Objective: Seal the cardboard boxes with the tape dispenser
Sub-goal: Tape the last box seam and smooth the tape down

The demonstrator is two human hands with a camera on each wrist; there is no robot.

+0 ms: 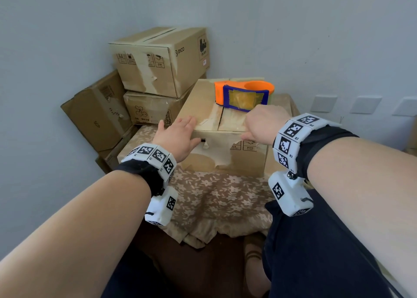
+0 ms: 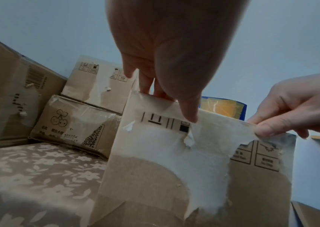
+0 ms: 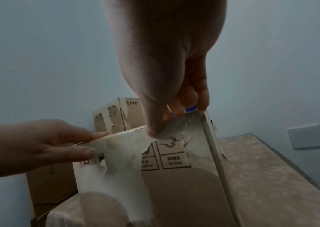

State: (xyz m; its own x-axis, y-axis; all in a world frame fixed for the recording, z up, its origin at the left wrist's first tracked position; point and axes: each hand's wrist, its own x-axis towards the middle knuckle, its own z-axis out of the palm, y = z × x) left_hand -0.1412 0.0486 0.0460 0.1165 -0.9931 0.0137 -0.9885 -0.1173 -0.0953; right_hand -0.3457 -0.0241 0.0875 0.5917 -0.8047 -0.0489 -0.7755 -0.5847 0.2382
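- A cardboard box (image 1: 223, 139) stands on a counter covered by a brown cloth with a pale flower print (image 1: 216, 194), its short front face toward the person.
- The box's two top flaps lie closed, with a seam running down the middle of the top; much of the outer paper on the top and the front face is torn away, leaving pale patches.
- An orange and blue tape dispenser (image 1: 243, 94) sits on the far part of the box top, apart from both hands.
- The left hand (image 1: 178, 135) rests on the near left corner of the box: its fingers (image 2: 145, 83) lie flat on the top flap and its thumb (image 2: 188, 113) comes down over the front face beside the printed handling symbols.
- The right hand (image 1: 261, 124) is at the near right part of the same edge. Its fingers (image 3: 201, 95) are curled over the top, and its thumb (image 3: 153, 126) presses against the front face just under the rim, so the hand pinches the box edge.
- In the left wrist view the right hand (image 2: 295, 107) shows the same pinch at the upper right of the front face.
- Behind the box on the left, a box marked PICO (image 1: 162, 60) is stacked on a lower box printed with cherries (image 1: 151, 112); both also show torn paper.
- A further brown box (image 1: 99, 110) leans tilted against the wall at the left of the stack.
- Pale square plates (image 1: 365, 104) sit on the blue-grey wall to the right.
- White marker-covered bands with cameras are strapped round both wrists.
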